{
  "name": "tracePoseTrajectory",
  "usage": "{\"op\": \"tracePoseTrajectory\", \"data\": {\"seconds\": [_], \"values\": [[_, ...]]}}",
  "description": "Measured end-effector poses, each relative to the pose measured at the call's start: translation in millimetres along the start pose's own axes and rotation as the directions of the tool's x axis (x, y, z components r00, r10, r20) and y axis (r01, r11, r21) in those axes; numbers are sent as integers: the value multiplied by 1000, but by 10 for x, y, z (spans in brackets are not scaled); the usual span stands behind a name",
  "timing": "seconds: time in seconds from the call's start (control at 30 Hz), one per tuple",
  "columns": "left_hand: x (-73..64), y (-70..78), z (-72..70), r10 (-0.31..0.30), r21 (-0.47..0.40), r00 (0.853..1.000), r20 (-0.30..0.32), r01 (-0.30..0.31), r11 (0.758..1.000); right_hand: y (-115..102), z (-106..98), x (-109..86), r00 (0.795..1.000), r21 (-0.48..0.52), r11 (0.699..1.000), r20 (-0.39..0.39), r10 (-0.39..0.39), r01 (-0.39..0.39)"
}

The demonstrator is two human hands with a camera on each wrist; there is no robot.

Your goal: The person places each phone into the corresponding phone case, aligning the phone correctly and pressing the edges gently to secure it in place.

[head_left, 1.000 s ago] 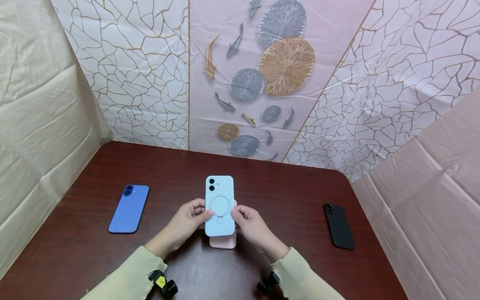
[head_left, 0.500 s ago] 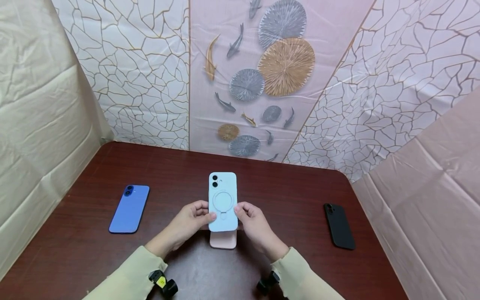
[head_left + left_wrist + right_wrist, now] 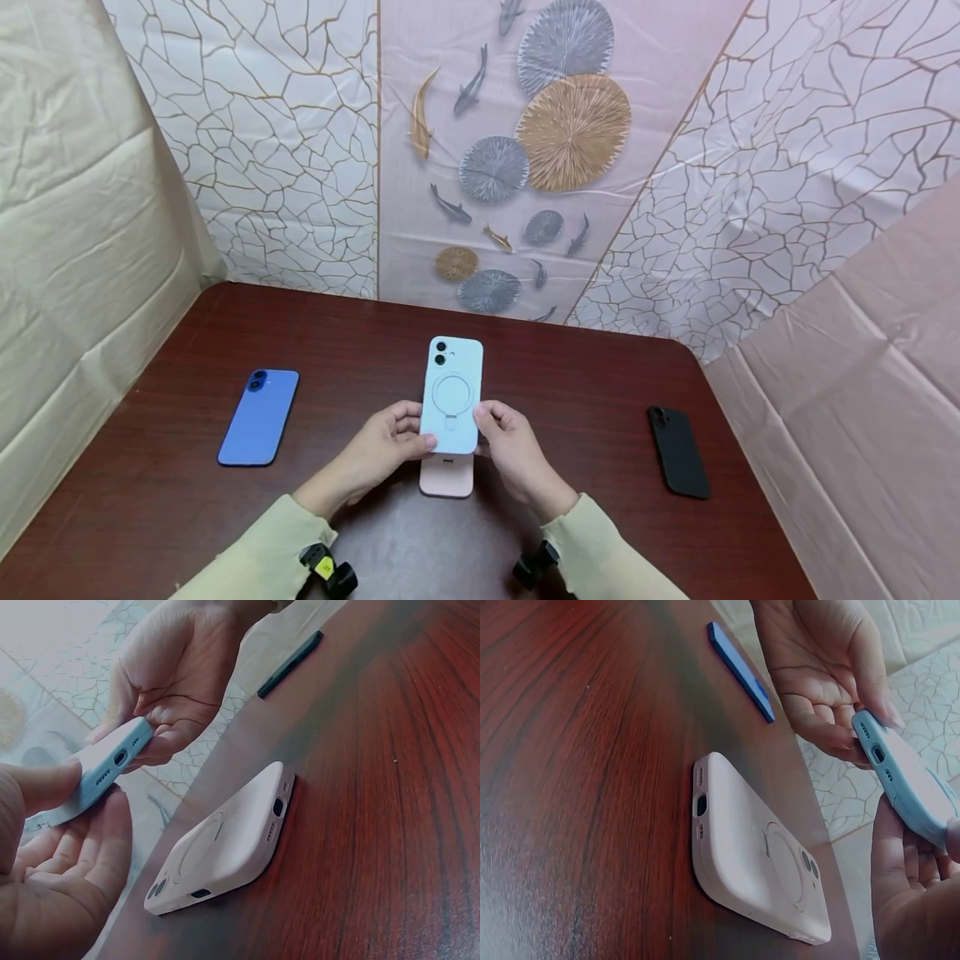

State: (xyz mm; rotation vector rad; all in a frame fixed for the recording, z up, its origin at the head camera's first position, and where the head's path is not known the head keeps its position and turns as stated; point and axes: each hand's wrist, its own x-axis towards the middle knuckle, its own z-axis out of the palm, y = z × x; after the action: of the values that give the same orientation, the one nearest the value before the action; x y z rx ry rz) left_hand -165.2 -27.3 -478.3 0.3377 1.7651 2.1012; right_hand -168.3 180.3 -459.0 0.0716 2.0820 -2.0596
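Observation:
Both hands hold up a light blue phone case [image 3: 453,396] with a ring on its back and two dark camera circles. I cannot tell whether a phone sits inside. My left hand [image 3: 382,446] pinches its left edge, thumb on the back and fingers behind. On the opposite edge my right hand [image 3: 516,450] grips it the same way. Below the raised case lies a pale pink phone case [image 3: 447,481], ring side up and partly hidden in the head view. The left wrist view shows the pink case [image 3: 232,832] flat on the wood, apart from both hands.
A blue phone [image 3: 258,418] lies back up at the table's left. Far right rests a black phone or cased phone [image 3: 678,454]. The dark red wooden table [image 3: 562,375] ends at a patterned cloth wall [image 3: 300,167], with plain cloth on both sides.
The light blue case has shifted up and to the right and tilted slightly clockwise, uncovering more of the pink case. Both hands keep their hold. The other phones have not moved.

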Motion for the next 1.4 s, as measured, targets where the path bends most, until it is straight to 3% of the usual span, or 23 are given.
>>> {"op": "tracePoseTrajectory", "data": {"seconds": [0.27, 0.6, 0.87, 0.97, 1.07, 1.2, 1.3, 1.4], "values": [[-7, 26, 25, 19, -25, 998, -60, -20, 999, -41, 1, -16, 999, 34, 999, 33, 39, -40], [4, 22, -18, -9, -41, 1000, -29, 8, 999, -19, 6, -17, 1000, -23, 1000, 27, -6, 6], [4, 79, -31, -21, -62, 998, -59, 18, 998, -15, -1, -30, 999, -42, 999, 54, 0, 2], [0, 94, -28, -21, -66, 997, -68, 17, 998, -30, -23, -37, 995, -26, 1000, 101, 2, 1], [-4, 96, -34, -25, -64, 996, -90, 20, 998, -55, -73, -43, 978, -34, 999, 209, -2, 9], [-13, 81, -51, -42, -77, 993, -110, 34, 996, -83, -148, -50, 929, -65, 997, 369, -11, 38], [-20, 71, -68, -61, -98, 993, -102, 51, 994, -90, -175, -49, 905, -66, 996, 425, -21, 54], [-30, 66, -91, -71, -124, 994, -80, 61, 990, -83, -173, -47, 899, -48, 997, 437, -34, 61]]}}
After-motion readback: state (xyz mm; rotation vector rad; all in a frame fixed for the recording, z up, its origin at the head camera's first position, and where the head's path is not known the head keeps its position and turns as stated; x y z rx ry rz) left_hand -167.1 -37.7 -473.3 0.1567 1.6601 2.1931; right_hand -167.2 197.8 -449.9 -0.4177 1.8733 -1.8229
